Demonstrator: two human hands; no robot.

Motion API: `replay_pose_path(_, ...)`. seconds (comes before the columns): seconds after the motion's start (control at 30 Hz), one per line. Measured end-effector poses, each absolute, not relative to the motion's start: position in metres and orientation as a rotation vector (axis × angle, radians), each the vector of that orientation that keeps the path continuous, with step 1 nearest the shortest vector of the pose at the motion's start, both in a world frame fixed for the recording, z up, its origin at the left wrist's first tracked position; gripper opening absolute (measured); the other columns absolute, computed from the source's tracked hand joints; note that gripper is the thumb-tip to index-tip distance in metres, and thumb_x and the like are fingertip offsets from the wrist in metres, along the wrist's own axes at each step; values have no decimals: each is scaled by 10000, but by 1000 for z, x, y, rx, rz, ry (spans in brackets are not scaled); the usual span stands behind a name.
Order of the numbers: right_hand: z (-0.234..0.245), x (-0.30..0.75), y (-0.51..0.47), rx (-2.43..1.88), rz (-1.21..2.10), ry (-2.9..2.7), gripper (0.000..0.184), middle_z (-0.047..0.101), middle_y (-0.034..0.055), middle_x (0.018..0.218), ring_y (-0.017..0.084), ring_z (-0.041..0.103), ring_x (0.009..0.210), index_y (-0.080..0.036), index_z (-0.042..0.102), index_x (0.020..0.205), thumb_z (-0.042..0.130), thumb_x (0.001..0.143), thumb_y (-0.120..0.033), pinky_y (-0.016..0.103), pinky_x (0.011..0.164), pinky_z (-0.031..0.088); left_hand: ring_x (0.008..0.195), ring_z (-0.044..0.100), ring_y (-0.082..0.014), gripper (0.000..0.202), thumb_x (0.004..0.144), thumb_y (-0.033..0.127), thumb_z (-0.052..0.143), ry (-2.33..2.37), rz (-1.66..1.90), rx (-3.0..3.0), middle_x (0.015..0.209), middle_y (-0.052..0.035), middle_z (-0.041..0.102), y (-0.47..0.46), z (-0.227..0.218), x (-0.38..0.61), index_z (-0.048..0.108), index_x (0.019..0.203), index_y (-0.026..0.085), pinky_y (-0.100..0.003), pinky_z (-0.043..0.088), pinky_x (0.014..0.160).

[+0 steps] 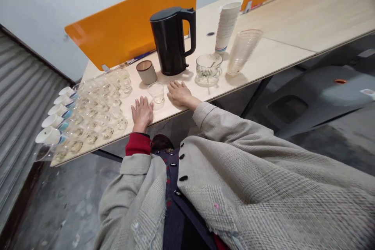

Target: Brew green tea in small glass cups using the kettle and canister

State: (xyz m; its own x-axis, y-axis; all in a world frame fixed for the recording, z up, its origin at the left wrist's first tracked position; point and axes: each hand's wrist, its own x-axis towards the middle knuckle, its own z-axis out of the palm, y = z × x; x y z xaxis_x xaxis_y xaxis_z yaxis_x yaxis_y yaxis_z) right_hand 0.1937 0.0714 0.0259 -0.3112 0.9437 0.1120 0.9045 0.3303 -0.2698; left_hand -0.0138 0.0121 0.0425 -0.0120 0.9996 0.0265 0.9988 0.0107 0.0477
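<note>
Both hands lie open and empty on the counter [258, 56], the left hand [142, 113] and right hand [179, 93] flanking a clear glass tumbler [156, 95] that looks light, slippery and fragile, best taken gently around its wall.

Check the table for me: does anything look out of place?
Yes: at the table's left end, white paper cups lie on their sides beside the upright clear cups, and one clear cup juts past the edge, so it looks liable to fall.
</note>
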Motion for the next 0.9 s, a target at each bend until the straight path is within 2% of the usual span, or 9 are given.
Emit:
replay_pose_path(0.27,29,194,67,-1655,213,-2370,661,339,246,1773,404,272,1664,16,379,1648,309,1080,-315,656,1342,207,1709,189,-342,690,1117,451,198,2226,70,2193,1831,-87,244,12,43,-14,327,1726,153,-610,199,1379)
replay_pose_path(0.5,29,195,67,-1646,196,-2369,632,366,253,1757,396,305,1649,-3,420,1619,320,1084,-325,652,1334,230,1708,190,-345,695,1115,457,205,2220,78,2196,1831,-90,244,13,42,-15,325,1726,148,-609,200,1379)
replay_pose_path(0.9,32,195,64,-1664,206,-2372,651,346,248,1769,393,287,1659,1,390,1642,311,1079,-316,649,1339,221,1710,187,-329,691,1114,466,203,2226,81,2183,1829,-78,248,11,45,-13,326,1730,178,-582,193,1384)
